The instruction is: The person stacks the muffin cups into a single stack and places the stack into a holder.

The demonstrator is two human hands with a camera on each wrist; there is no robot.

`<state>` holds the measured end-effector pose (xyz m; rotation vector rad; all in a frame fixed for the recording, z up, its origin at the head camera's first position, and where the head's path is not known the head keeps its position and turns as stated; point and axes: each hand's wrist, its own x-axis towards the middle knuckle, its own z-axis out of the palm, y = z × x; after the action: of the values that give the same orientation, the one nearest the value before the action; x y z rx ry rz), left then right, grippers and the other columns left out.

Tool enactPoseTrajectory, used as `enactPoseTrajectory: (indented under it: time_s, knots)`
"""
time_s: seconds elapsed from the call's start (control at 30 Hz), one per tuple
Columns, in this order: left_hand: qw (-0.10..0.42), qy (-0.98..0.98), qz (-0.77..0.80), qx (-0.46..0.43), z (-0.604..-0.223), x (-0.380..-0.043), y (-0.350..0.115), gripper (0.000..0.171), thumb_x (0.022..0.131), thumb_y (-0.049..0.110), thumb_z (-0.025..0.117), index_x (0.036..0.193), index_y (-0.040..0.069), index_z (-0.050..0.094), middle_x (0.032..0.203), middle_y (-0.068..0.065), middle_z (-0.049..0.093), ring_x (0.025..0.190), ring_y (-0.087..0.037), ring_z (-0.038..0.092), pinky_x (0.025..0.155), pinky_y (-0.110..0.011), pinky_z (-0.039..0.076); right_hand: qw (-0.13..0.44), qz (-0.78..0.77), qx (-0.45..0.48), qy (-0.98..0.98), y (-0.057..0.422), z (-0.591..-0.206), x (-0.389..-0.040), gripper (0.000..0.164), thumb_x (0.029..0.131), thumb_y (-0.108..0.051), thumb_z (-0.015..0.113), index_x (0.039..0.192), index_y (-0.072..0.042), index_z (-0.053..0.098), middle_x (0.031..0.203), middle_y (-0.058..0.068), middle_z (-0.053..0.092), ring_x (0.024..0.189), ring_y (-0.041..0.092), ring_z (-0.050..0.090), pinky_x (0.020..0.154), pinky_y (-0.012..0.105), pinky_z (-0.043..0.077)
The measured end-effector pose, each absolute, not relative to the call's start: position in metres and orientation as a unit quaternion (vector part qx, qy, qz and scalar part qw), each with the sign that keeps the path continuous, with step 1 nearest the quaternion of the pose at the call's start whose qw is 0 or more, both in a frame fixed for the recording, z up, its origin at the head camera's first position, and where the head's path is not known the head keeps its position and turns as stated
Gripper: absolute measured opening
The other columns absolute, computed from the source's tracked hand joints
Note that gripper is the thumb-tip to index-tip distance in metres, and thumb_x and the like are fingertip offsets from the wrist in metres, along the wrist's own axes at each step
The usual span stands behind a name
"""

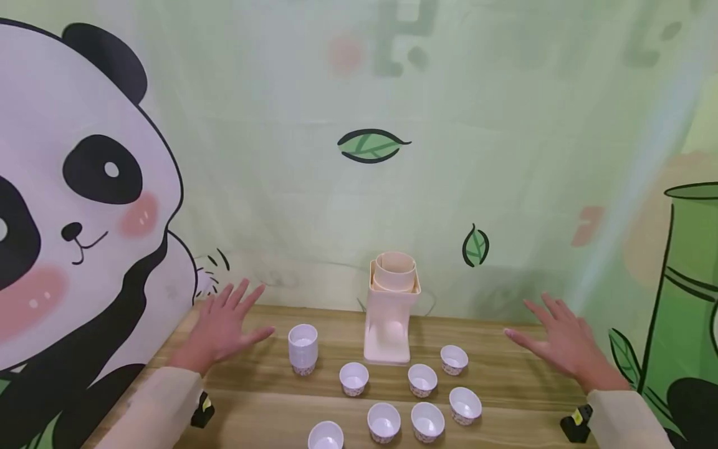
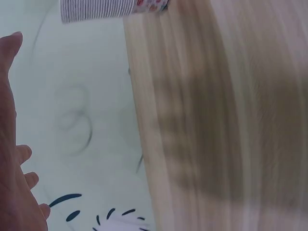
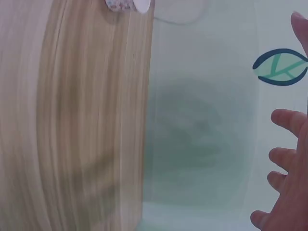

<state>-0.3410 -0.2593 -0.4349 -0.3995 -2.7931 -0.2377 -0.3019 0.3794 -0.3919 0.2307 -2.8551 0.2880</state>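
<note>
My left hand is raised over the table's left side, fingers spread and holding nothing. Closest to it stands a stack of white paper cups with patterned bases; its ribbed side shows at the top of the left wrist view. Over the right side, my right hand is likewise spread and bare. The nearest cup to it is a single small cup. Several more single cups, such as one cup and another, stand upright around the table's middle and front.
A pale pink dispenser-like stand with a round ring on top stands at the back middle of the wooden table. Right behind the table hangs a green printed cloth with a panda and leaves.
</note>
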Motion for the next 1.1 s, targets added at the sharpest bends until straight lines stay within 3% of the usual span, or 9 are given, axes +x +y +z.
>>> enactPoseTrajectory:
  time_s: [0.3, 0.57, 0.8, 1.1]
  knots:
    - [0.156, -0.968, -0.115, -0.16, -0.452, -0.334, -0.244, 0.092, 0.093, 0.068, 0.058, 0.163, 0.018, 0.026, 0.17, -0.02, 0.019, 0.153, -0.051, 0.018, 0.12, -0.075, 0.016, 0.153, 0.133, 0.103, -0.974, 0.368, -0.409, -0.291, 0.083, 0.093, -0.06, 0.064, 0.15, -0.002, 0.046, 0.16, 0.036, 0.029, 0.143, 0.063, 0.027, 0.107, 0.081, 0.026]
    - [0.195, -0.952, -0.139, -0.19, -0.469, -0.331, -0.229, 0.088, 0.094, 0.062, 0.062, 0.16, 0.011, 0.032, 0.164, -0.022, 0.033, 0.148, -0.05, 0.033, 0.12, -0.068, 0.029, 0.166, 0.198, 0.121, -0.958, 0.359, -0.434, -0.283, 0.075, 0.094, -0.049, 0.069, 0.148, -0.002, 0.049, 0.159, 0.034, 0.031, 0.143, 0.059, 0.029, 0.107, 0.081, 0.028]
    - [0.191, -0.942, -0.203, -0.187, -0.477, -0.324, -0.214, 0.087, 0.095, 0.06, 0.062, 0.161, 0.013, 0.031, 0.162, -0.021, 0.038, 0.147, -0.046, 0.037, 0.117, -0.067, 0.035, 0.17, 0.238, 0.129, -0.948, 0.348, -0.452, -0.275, 0.07, 0.094, -0.045, 0.07, 0.148, -0.005, 0.05, 0.159, 0.032, 0.033, 0.142, 0.058, 0.032, 0.104, 0.082, 0.029]
    - [0.181, -0.923, -0.29, -0.178, -0.488, -0.319, -0.199, 0.083, 0.095, 0.051, 0.066, 0.159, 0.01, 0.033, 0.162, -0.02, 0.039, 0.147, -0.046, 0.037, 0.118, -0.067, 0.032, 0.167, 0.299, 0.126, -0.931, 0.341, -0.467, -0.264, 0.065, 0.097, -0.039, 0.069, 0.152, -0.011, 0.048, 0.16, 0.027, 0.037, 0.144, 0.055, 0.033, 0.105, 0.081, 0.029]
